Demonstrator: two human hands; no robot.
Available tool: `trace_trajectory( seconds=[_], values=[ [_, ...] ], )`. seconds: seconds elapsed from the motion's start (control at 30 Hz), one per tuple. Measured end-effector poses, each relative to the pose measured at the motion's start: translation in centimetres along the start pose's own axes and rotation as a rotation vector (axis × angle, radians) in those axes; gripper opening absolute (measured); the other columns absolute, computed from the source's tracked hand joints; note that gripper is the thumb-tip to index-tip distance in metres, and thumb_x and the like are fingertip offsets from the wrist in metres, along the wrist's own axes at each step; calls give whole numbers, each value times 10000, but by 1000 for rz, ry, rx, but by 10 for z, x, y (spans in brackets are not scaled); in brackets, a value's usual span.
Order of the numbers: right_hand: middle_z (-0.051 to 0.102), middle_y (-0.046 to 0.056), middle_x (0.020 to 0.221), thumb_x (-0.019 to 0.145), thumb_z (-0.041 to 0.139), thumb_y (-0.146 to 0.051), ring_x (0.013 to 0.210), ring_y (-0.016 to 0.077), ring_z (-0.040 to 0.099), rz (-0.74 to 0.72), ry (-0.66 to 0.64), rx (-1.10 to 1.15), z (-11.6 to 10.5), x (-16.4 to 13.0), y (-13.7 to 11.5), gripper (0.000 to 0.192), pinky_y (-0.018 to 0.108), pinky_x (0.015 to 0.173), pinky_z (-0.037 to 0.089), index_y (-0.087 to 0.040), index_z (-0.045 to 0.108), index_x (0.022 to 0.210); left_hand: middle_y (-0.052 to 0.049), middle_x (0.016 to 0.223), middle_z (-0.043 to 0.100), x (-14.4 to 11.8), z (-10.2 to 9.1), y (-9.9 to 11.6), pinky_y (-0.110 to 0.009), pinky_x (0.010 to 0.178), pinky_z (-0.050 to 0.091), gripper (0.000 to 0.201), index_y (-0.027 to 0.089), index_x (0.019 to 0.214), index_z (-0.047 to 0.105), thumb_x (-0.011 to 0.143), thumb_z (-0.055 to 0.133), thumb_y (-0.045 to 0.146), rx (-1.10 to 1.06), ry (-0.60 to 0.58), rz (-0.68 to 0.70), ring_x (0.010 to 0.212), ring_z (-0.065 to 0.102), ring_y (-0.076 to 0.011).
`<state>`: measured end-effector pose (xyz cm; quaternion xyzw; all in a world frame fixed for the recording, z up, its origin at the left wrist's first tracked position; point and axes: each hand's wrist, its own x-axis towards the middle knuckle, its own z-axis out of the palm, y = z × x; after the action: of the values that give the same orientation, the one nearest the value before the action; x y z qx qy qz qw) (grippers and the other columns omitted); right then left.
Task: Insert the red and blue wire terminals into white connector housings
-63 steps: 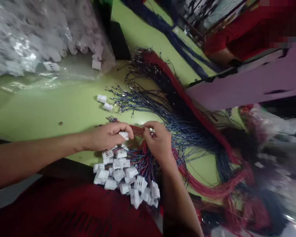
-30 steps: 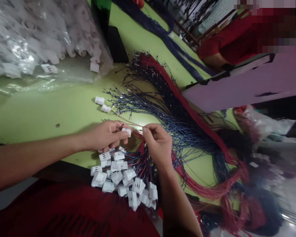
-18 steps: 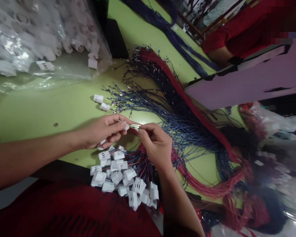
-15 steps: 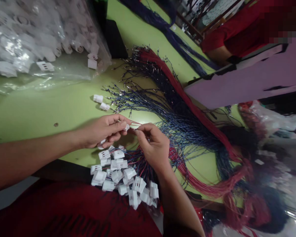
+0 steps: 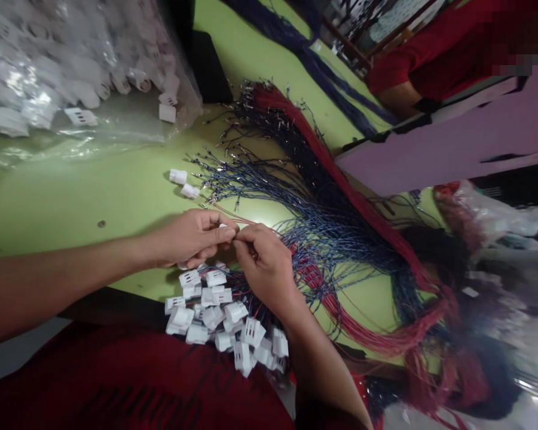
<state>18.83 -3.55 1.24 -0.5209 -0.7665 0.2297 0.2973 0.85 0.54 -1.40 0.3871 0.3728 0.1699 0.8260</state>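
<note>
- A light green table (image 5: pixel 72 203) is seen carrying everything.
- A clear plastic bag (image 5: pixel 49 65) filled with white parts is laid at its far left.
- Two loose white connectors (image 5: pixel 183 183) are placed on bare green.
- Long bundles of blue wires (image 5: pixel 323 227) and red wires (image 5: pixel 341 179) are spread across the middle.
- A heap of white connectors (image 5: pixel 224 322) with wires attached is piled at the near edge.

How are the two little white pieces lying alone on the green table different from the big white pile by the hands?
The two loose connectors lie bare and apart from the rest, with no wires in them. The connector pile is heaped at the table's near edge, with red and blue wires attached. Both are small white plastic connector housings.
</note>
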Motion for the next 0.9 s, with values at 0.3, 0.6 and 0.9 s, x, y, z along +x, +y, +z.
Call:
trace_trajectory(
  seconds=[0.3,0.6,0.9],
  values=[
    [636,7,718,868,524,-139,689,148,591,68,-24,-30,2,0,1,175,282,656,467,-229,616,749,102,438,408,-2,2,-2,-152,269,212,186,210,846,549,948,561,365,43,51,8,256,327,-40],
    [714,24,858,836,647,-242,807,163,662,123,-89,132,-20,20,18,44,321,765,531,-218,657,871,103,473,426,0,0,5,-161,262,189,121,224,906,538,957,530,334,-28,75,-14,249,318,-41],
    [730,20,801,887,545,-202,750,150,673,131,-71,84,-3,5,8,153,284,725,520,-217,671,800,109,438,408,-2,3,0,-157,272,185,142,215,870,546,957,531,327,-4,69,29,250,315,-40]
  ],
)
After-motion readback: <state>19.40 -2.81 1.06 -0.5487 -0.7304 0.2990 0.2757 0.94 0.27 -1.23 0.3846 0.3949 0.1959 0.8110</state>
